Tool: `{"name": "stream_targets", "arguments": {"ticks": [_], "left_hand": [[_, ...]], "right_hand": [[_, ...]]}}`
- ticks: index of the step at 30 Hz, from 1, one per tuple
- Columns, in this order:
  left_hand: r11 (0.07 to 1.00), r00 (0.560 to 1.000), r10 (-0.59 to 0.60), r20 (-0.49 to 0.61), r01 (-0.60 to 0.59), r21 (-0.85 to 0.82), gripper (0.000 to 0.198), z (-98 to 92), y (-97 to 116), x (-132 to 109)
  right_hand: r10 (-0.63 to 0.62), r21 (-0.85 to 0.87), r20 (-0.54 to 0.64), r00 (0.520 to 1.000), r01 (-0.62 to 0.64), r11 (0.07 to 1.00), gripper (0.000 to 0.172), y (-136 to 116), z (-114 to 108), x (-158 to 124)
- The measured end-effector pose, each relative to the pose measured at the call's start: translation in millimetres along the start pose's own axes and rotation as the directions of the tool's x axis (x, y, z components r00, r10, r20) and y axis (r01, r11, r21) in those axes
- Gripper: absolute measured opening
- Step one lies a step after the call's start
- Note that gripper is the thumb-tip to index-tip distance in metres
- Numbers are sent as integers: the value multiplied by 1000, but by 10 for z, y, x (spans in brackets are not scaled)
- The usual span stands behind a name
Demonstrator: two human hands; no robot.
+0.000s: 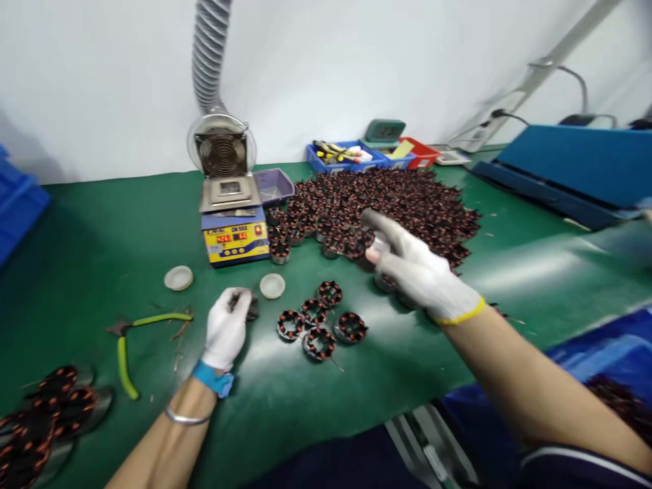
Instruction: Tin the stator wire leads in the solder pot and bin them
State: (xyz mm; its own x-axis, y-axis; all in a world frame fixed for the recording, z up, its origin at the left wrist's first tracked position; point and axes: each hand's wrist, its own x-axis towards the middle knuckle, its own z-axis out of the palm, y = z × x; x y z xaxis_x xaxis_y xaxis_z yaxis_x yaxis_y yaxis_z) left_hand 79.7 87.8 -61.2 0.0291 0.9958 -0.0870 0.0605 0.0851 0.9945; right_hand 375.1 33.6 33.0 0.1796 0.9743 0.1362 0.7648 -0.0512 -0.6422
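Note:
My left hand (227,327), in a white glove, is closed around a small dark piece (252,310) that looks like a wound motor stator, mostly hidden by the fingers. Stretched over the front of a large heap of copper-wound stators (387,197), my gloved right hand (418,268) has its thumb and forefinger apart. A single stator (360,246) lies right by those fingertips; I cannot tell whether they touch it. Between my hands a small group of ring-shaped stators (319,343) rests on the green table (285,421).
A yellow-blue solder pot (236,241) stands under a fume hose (210,54). Two white dishes (178,278), green-handled cutters (125,356) and more stators (66,407) lie leftward. Behind are a purple tray (274,185) and blue tool bins (346,157); a blue box (575,170) stands right.

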Motion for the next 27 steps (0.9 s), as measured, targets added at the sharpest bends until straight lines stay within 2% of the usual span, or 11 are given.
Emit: {"name": "stream_targets", "arguments": {"ticks": [3,5,7,11,15,17,20,22,23,25,27], "left_hand": [[999,1000,12,-13,-12,33,41,0,26,-9],[999,1000,10,-14,-9,50,44,0,42,-19],[997,1000,10,-20,-8,73,45,-3,54,-28],[993,1000,18,-20,-16,113,46,-29,62,-39],[993,1000,21,-6,-20,117,45,-59,54,-47],[993,1000,21,-4,-21,116,45,-63,45,-48],[994,1000,18,3,-18,111,45,-54,31,-48],[994,1000,15,12,-16,108,45,-42,27,-49],[994,1000,14,13,-16,109,45,-37,26,-50],[994,1000,12,15,-14,112,45,-31,30,-54],[994,1000,7,19,-9,113,46,-33,36,-60]], "right_hand": [[215,298,-34,976,-195,934,60,396,214,-480],[315,359,-86,945,-265,895,57,552,405,-648],[352,363,-108,930,-292,885,58,612,573,-691],[238,286,-123,963,-196,938,61,566,727,-564],[151,219,-164,975,-113,969,35,578,737,-501],[136,221,-159,978,-99,970,29,627,705,-562],[39,138,-130,991,-21,990,39,661,581,-717],[-103,-48,-130,986,98,994,48,602,468,-795],[-178,-165,-97,979,161,973,50,541,415,-811],[-255,-363,74,964,264,894,46,367,332,-790],[-200,-496,294,935,328,804,43,159,286,-712]]}}
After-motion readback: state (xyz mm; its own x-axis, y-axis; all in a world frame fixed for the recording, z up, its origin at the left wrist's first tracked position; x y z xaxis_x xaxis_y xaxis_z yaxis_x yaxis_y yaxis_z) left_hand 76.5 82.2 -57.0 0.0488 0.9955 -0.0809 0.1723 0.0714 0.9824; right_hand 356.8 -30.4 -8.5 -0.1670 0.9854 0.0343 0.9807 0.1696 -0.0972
